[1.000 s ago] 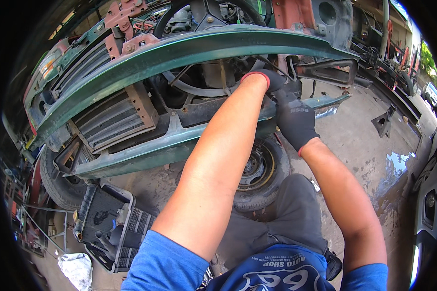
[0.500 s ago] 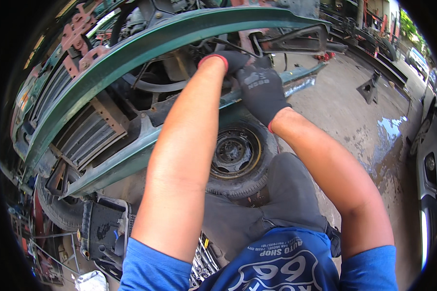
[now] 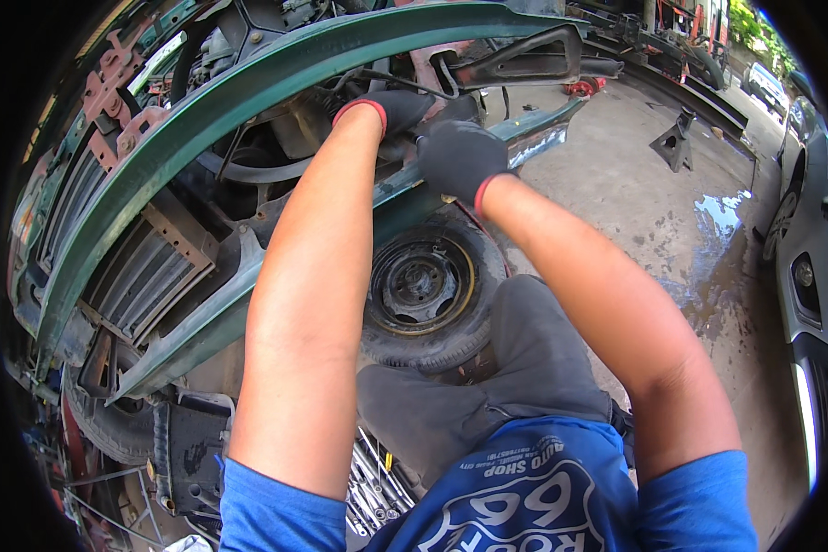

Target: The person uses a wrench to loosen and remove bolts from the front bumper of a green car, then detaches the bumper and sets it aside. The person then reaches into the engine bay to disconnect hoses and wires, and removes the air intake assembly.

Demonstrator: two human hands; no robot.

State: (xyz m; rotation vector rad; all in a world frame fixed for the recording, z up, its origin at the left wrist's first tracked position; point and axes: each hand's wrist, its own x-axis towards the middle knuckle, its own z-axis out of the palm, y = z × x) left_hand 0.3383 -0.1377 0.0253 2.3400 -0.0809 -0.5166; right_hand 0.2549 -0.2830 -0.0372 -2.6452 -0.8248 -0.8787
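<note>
Stained grey concrete floor (image 3: 616, 198) occupies frame right. Black-gloved right hand (image 3: 460, 156) has rolled, suggesting turning effort, beside black-gloved left hand (image 3: 400, 112); both curled, grip contents undetermined, below curved green metal beam (image 3: 248, 95), upper frame.

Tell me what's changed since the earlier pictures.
The view has swung right and downward, bringing more wrenches into sight at the lower edge. The right hand has turned: the white print on its back no longer shows. No grasp or release can be made out. The left hand stays close beside it; the steel wheel and jack stand have not moved.
</note>
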